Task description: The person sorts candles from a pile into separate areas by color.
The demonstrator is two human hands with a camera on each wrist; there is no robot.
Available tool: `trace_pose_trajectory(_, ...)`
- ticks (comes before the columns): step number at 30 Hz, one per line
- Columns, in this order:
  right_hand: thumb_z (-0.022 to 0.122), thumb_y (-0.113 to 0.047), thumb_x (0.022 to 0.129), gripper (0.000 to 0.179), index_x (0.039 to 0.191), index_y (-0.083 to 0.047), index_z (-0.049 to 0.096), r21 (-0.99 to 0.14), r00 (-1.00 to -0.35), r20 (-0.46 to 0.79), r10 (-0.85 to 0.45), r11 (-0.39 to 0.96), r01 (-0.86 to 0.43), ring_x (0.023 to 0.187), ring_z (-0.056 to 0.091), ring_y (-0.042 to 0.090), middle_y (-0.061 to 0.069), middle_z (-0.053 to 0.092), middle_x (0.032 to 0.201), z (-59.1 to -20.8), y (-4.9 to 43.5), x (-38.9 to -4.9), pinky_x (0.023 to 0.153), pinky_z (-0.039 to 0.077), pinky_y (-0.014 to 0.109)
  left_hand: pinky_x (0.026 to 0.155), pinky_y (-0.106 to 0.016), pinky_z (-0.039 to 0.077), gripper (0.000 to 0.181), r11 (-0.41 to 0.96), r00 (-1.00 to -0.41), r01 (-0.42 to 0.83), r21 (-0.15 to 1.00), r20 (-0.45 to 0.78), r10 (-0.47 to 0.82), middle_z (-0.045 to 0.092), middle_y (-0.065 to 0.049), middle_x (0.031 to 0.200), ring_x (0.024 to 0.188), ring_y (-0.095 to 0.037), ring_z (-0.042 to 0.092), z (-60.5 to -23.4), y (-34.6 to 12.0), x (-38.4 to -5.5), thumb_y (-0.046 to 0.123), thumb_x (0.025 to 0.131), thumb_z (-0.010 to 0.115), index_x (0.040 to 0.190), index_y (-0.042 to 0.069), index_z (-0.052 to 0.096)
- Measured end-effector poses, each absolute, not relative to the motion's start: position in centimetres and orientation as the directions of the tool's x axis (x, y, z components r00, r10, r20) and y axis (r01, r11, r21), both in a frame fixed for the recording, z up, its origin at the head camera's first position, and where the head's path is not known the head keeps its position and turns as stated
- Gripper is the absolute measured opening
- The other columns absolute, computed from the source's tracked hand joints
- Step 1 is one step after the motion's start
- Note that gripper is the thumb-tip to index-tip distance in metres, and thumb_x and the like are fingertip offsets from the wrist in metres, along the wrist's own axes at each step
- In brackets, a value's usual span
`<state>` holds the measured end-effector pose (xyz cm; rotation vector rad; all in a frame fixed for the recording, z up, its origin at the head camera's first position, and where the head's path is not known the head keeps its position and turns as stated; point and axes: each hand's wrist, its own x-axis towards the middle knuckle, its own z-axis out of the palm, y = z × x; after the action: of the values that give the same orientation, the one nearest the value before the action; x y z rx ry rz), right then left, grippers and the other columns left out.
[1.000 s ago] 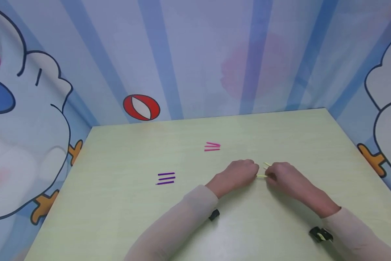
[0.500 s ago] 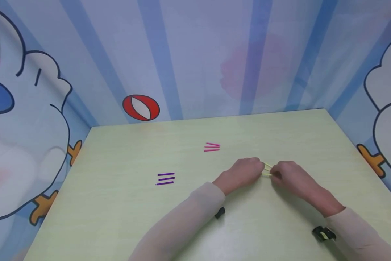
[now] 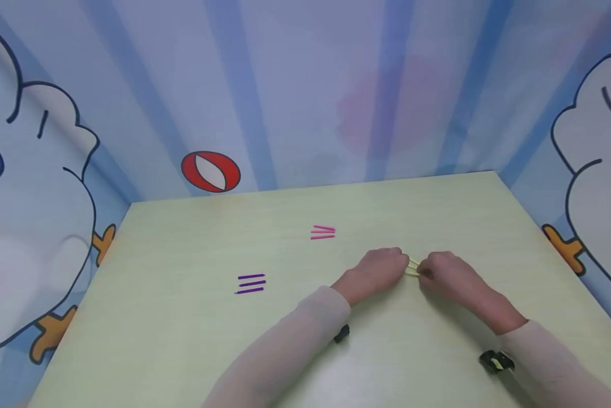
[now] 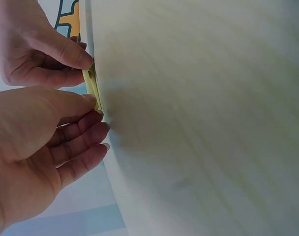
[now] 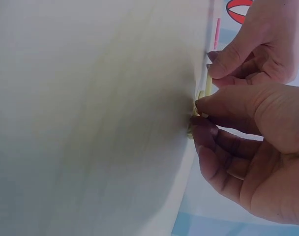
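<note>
Several thin yellow sticks (image 3: 412, 273) lie close over the table between my two hands. My left hand (image 3: 376, 272) pinches their left ends between thumb and fingertips. At the other ends my right hand (image 3: 453, 280) pinches them the same way. In the left wrist view the yellow sticks (image 4: 92, 84) run from one thumb to the other, bunched close together. The right wrist view shows a yellow stick (image 5: 209, 84) between the hands, its ends hidden by fingers.
Three pink sticks (image 3: 323, 232) lie farther back on the pale green table (image 3: 183, 243). Three purple sticks (image 3: 251, 283) lie in a row to the left of my left hand. A patterned blue backdrop (image 3: 305, 113) rises along the back and sides.
My left hand has moved right and onto the left ends of the yellow sticks, which lie closer together. My right hand keeps its pinch. The head view has shifted slightly.
</note>
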<state>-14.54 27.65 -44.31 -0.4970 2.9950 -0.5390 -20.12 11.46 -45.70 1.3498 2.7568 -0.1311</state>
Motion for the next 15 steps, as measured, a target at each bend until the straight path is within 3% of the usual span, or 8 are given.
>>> trace_pose_trajectory(15,0.069,0.003,0.081,0.010,0.079,-0.006,0.074,-0.290,-0.948,0.027,-0.317,0.905,-0.311,0.063,0.045,0.013,-0.002,0.060,0.071,-44.55,27.29,-14.66,0.058,0.044,0.031,0.062,-0.024,0.051,0.020,0.616,-0.622,0.783,-0.082,-0.092,0.778,0.061,0.002,0.095,0.078,-0.009,0.054,-45.76,11.47,-19.81,0.012,0.104,0.052,0.111,0.017,0.070)
